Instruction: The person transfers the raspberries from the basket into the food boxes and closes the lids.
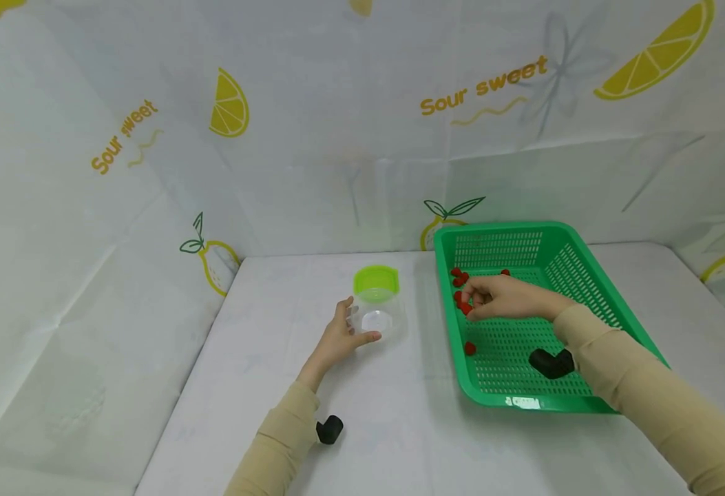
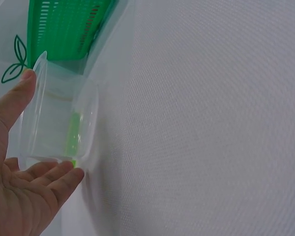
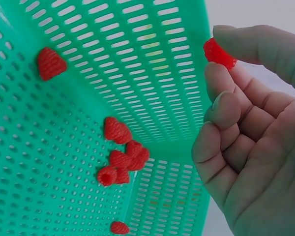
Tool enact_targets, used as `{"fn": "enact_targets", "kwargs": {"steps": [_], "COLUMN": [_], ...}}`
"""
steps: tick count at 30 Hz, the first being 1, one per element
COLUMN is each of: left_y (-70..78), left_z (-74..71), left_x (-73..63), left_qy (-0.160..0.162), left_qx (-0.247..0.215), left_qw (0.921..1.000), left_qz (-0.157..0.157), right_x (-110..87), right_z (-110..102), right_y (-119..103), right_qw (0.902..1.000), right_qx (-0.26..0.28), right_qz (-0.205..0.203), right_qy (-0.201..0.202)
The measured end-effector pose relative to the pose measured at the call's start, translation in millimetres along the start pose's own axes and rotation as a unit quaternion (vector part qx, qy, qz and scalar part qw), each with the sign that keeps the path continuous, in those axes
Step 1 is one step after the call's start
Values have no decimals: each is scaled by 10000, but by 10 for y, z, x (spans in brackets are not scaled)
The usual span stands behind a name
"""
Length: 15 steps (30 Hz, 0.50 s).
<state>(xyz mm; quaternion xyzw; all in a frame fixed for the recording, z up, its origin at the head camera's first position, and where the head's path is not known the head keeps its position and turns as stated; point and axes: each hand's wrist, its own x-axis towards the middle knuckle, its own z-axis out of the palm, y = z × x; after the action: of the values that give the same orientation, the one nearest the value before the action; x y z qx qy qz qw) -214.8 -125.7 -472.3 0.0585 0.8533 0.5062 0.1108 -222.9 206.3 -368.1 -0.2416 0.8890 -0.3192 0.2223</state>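
Note:
My left hand [image 1: 335, 342] holds a clear plastic container [image 1: 376, 321] on the white table, thumb on the near side and fingers on the left side. The left wrist view shows the container's [image 2: 59, 115] clear wall between thumb and fingers. Right behind it lies a lime-green lid [image 1: 376, 278]. Over the left part of a green basket [image 1: 452, 344], my right hand [image 1: 511, 297] pinches a red raspberry [image 3: 219, 54] between thumb and index finger. Several loose raspberries [image 3: 117, 131] lie on the basket floor, mostly along one side wall.
The basket's slotted walls rise around the raspberries, and its front rim [image 1: 560, 404] faces me. Behind the table [image 1: 387, 413] hangs a white cloth [image 1: 337, 138] printed with lemons. Black wrist mounts [image 1: 330, 430] stick out from both sleeves.

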Motion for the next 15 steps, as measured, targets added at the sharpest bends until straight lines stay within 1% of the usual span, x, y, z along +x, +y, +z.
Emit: {"fn": "enact_targets", "kwargs": {"steps": [6, 10, 15], "left_y": [-13, -11, -4], "left_z": [-20, -30, -33], "left_x": [-2, 3, 6], "left_qy": [-24, -53, -68], "left_qx": [-90, 22, 191], "left_qw": [9999, 9999, 9998], "left_qz": [-85, -124, -24], "right_x": [54, 108, 180], "right_z": [-27, -26, -35], "right_y": [-108, -154, -228], "right_qw": [9999, 9997, 9995], "right_qx": [50, 118, 59], "right_qz": [-93, -200, -304], "right_qy": [10, -44, -117]}}
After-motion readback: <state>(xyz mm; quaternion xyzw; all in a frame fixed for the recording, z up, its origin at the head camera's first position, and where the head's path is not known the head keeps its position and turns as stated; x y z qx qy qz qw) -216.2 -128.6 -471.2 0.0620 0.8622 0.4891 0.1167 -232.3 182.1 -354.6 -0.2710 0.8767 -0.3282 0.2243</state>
